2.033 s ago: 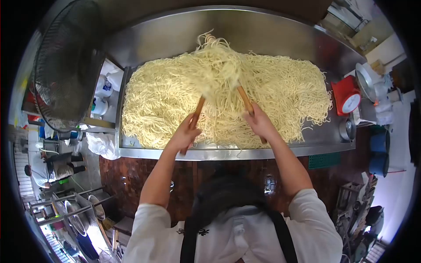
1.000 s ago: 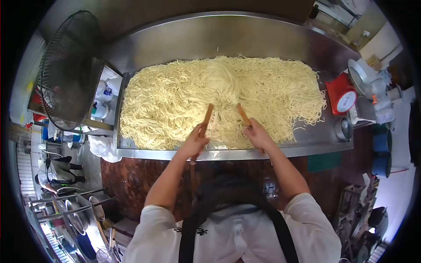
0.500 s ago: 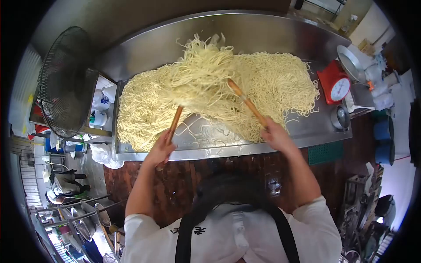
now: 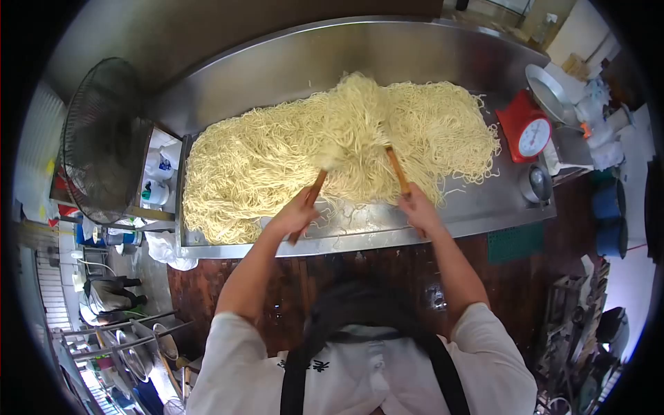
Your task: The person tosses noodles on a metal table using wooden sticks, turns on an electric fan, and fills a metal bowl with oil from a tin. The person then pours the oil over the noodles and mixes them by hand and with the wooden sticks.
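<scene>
A wide spread of pale yellow noodles (image 4: 249, 166) covers much of the steel worktable (image 4: 477, 207). Near the middle, a raised clump of noodles (image 4: 356, 111) stands above the rest, slightly blurred. My left hand (image 4: 295, 213) is wrapped round a wooden stick (image 4: 317, 185), whose far end disappears into the clump's left side. In my right hand (image 4: 417, 207) is a second wooden stick (image 4: 397, 168), reaching into the clump's right side. The far ends of both sticks are hidden among the noodles, so their shape there cannot be made out.
A red dial scale (image 4: 523, 128) and a small metal bowl (image 4: 536, 184) stand at the table's right end. A large fan (image 4: 104, 138) is on the left. The steel backsplash (image 4: 277, 66) rises behind the noodles. Far left, another person (image 4: 111, 301) is bent over.
Both hands have come closer together, the left moving right and up, the right slightly left. The lifted noodle clump has shifted right and sits lower.
</scene>
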